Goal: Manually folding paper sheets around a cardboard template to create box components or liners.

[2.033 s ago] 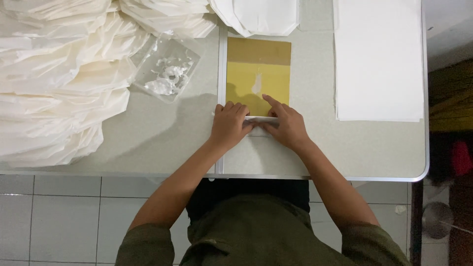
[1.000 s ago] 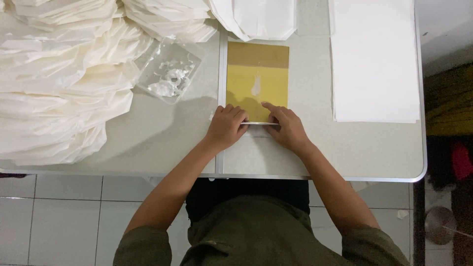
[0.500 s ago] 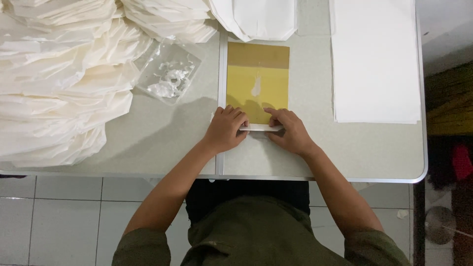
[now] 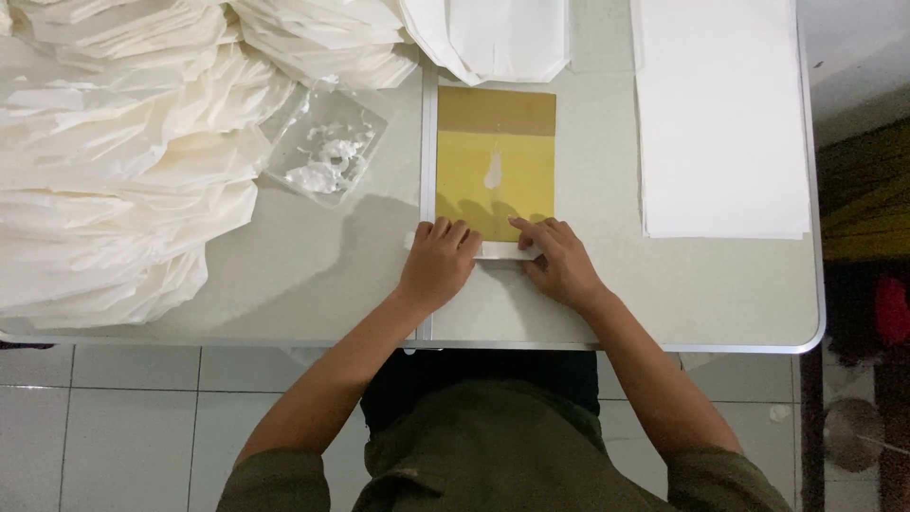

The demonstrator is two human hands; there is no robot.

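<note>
1. Clear plastic bag (image 4: 325,152) at ten o'clock holds white scraps.
2. Left hand (image 4: 438,264) lies flat, fingers closed, pressing the white folded strip (image 4: 497,250).
3. Strip lies at the yellow-brown board's (image 4: 495,161) near edge, desk (image 4: 313,284) centre.
4. Right hand (image 4: 557,264) pins it likewise, forefinger extended.

A large heap of white folded paper bags (image 4: 123,161) covered the left part of the grey table (image 4: 313,284). A clear plastic pouch (image 4: 324,142) with white scraps inside lay just beside the heap. A flat stack of white sheets (image 4: 720,114) sat at the right. More white bags (image 4: 502,38) lay at the far edge. Pale floor tiles (image 4: 123,417) showed below.
</note>
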